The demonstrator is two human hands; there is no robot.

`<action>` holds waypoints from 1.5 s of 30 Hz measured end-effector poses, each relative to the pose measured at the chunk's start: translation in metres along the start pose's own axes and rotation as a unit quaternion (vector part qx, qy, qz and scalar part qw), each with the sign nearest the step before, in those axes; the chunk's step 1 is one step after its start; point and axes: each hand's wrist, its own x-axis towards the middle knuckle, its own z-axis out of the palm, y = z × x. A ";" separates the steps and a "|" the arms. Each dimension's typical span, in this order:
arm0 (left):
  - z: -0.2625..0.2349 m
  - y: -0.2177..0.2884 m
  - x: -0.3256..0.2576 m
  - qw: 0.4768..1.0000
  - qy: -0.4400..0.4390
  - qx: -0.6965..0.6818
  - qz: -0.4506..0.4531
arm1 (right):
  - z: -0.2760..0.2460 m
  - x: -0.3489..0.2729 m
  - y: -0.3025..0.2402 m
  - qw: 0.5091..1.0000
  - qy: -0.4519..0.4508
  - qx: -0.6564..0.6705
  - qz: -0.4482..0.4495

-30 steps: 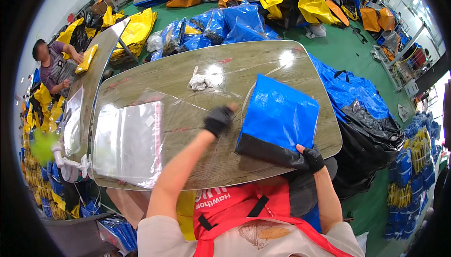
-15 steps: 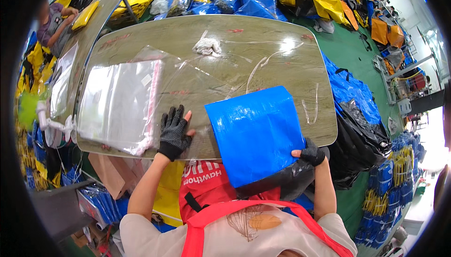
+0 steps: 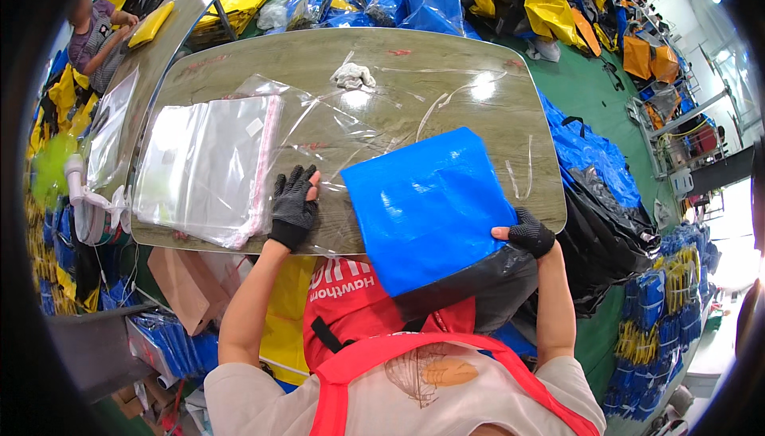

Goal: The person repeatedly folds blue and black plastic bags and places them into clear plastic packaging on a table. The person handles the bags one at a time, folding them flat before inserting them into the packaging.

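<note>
A folded blue tarpaulin piece (image 3: 426, 205) with a black lower part lies across the table's near edge, its lower part overhanging toward me. My right hand (image 3: 530, 233), in a dark fingerless glove, grips its right edge, thumb on top and the other fingers partly hidden. Beside the blue piece, my left hand (image 3: 295, 206) in a dotted black glove lies flat, fingers stretched forward, on a loose clear plastic bag (image 3: 339, 137). Just left of that hand sits a stack of clear plastic bags (image 3: 199, 165) with a pinkish strip along one side.
The wood-patterned table (image 3: 446, 61) carries a crumpled white cloth (image 3: 352, 77) and clear plastic strips. A black-and-blue pile (image 3: 602, 213) stands right of it. At the far left, a person (image 3: 100, 33) works at another table with a yellow folded piece (image 3: 151, 24).
The blue tarpaulin piece has shifted slightly farther onto the table, with my right hand on its edge. My left hand stays flat. The loose clear plastic has wrinkled up a little.
</note>
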 end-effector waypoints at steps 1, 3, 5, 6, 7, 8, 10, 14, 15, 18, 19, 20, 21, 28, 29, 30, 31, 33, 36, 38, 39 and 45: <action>0.000 -0.002 0.001 0.999 0.013 -0.045 -0.021 | 0.005 0.000 -0.005 1.000 -0.005 0.005 0.002; -0.014 0.002 0.011 0.986 0.042 -0.160 -0.016 | 0.029 0.013 -0.011 0.999 -0.030 0.033 0.023; -0.043 0.019 0.025 0.973 -0.024 -0.227 0.017 | 0.060 0.041 0.017 0.995 -0.093 0.036 0.013; -0.060 0.021 0.026 0.982 -0.058 -0.161 0.078 | 0.091 0.041 0.012 0.994 -0.106 0.035 -0.010; -0.068 0.018 0.025 0.988 -0.079 -0.081 0.103 | 0.111 0.047 0.033 0.993 -0.109 0.045 -0.030; -0.077 0.020 0.022 0.987 -0.090 -0.049 0.123 | 0.105 0.063 0.040 0.993 -0.106 0.022 -0.041; -0.087 0.021 0.013 0.980 -0.109 -0.010 0.166 | 0.077 0.102 0.042 0.993 -0.101 -0.027 -0.061; -0.095 0.034 0.006 0.979 -0.134 0.006 0.155 | 0.069 0.184 -0.021 0.968 0.110 -0.127 -0.187; -0.096 0.038 0.009 0.979 -0.129 0.014 0.159 | 0.082 0.204 -0.035 0.946 0.136 -0.123 -0.268; -0.093 0.037 0.008 0.974 -0.125 0.098 0.161 | 0.107 0.231 -0.064 0.949 -0.080 -0.253 -0.168; -0.086 0.037 0.002 0.991 -0.045 0.080 0.100 | 0.102 0.232 -0.058 0.955 -0.053 -0.223 -0.187; -0.073 0.037 -0.009 0.997 0.034 0.063 0.038 | 0.092 0.231 -0.048 0.960 -0.025 -0.191 -0.206; -0.063 0.030 -0.024 0.992 0.113 0.049 -0.027 | 0.084 0.230 -0.038 0.962 0.000 -0.157 -0.225; -0.064 0.033 -0.029 0.795 -0.085 -0.515 -0.308 | 0.086 0.154 -0.002 0.985 0.064 0.066 -0.146; -0.068 0.032 -0.025 0.766 -0.106 -0.550 -0.316 | 0.086 0.145 -0.010 0.984 0.052 0.092 -0.141; -0.071 0.030 -0.024 0.735 -0.126 -0.583 -0.324 | 0.092 0.133 -0.012 0.981 0.032 0.102 -0.163; -0.073 0.031 -0.023 0.700 -0.148 -0.615 -0.332 | 0.092 0.127 -0.013 0.981 0.037 0.092 -0.167; -0.074 0.037 -0.022 0.702 -0.130 -0.611 -0.343 | 0.095 0.122 -0.014 0.981 0.044 0.070 -0.174; -0.063 0.028 -0.029 0.721 -0.104 -0.572 -0.377 | 0.120 0.122 -0.010 0.928 0.269 -0.199 -0.161; -0.064 0.022 -0.037 0.744 -0.102 -0.536 -0.385 | 0.131 0.123 0.002 0.912 0.311 -0.224 -0.144; -0.066 0.022 -0.040 0.738 -0.101 -0.539 -0.393 | 0.130 0.122 0.007 0.930 0.277 -0.182 -0.160; -0.088 0.024 -0.091 0.725 -0.158 -0.584 -0.329 | 0.129 0.065 0.048 0.992 0.029 0.095 -0.083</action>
